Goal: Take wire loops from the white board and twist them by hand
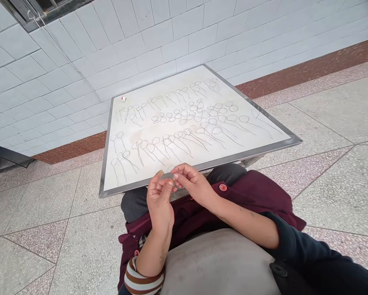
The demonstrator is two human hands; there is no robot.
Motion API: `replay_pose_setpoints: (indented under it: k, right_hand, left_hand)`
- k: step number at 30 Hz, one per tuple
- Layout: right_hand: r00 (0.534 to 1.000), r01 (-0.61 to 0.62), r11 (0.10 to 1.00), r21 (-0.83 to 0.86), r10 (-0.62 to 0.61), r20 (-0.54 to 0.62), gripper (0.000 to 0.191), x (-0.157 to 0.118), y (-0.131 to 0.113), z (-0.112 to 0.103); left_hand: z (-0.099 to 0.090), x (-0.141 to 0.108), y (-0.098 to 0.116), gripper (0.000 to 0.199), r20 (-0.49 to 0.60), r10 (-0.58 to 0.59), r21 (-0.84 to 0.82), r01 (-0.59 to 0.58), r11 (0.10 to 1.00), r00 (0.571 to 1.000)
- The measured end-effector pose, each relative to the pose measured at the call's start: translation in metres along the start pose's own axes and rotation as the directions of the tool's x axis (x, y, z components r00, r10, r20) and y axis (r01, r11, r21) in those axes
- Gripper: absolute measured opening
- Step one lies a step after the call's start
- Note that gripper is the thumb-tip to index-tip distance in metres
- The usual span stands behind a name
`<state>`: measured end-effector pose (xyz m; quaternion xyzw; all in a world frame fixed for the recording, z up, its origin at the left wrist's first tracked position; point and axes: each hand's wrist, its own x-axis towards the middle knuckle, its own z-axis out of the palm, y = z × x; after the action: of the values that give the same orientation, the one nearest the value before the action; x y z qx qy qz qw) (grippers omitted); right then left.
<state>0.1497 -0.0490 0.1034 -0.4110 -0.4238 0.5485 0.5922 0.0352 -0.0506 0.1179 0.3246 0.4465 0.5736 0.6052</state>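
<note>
Thin, dark, looped wires (233,139) lie in rows across the white rectangular tabletop with grey metal edging (165,84); a small red-and-white object (124,99) sits near its far left corner (behind the wires there). Behind stands the white tiled wall (159,39).

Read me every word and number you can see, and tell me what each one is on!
There are none I can read: no words, labels, brands, numbers or signs.
Small white-and-red thing on the table: too small to tell if it has print.
Pale mark on the maroon cloth: too tiny to make out.
Some thin loops look a bit like an 8, but they're bent shapes, not printed numbers.
</note>
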Motion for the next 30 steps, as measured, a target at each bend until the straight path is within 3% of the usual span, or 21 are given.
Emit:
replay_pose_setpoints:
  k: [12, 19, 30]
  right_hand:
    - [0.997, 0.021, 0.999, 0.028, -0.023, 0.079, 0.025, 0.001, 0.004, -0.003]
    - [0.992, 0.021, 0.992, 0.121, -0.036, 0.121, 0.023, 0.004, 0.01, -0.006]
    - [0.993, -0.014, 0.989, 0.148, -0.003, 0.115, 0.026, 0.005, 0.01, -0.01]
  left_hand:
    - [-0.001, 0.002, -0.004, 0.041, 0.004, -0.113, -0.128, 0.113, 0.985, 0.994]
    - [0.0, 0.0, -0.002, 0.035, 0.051, -0.128, -0.134, 0.134, 0.982, 0.99]
    - [0.0, 0.0, -0.003, 0.039, 0.016, -0.111, -0.116, 0.112, 0.987, 0.994]
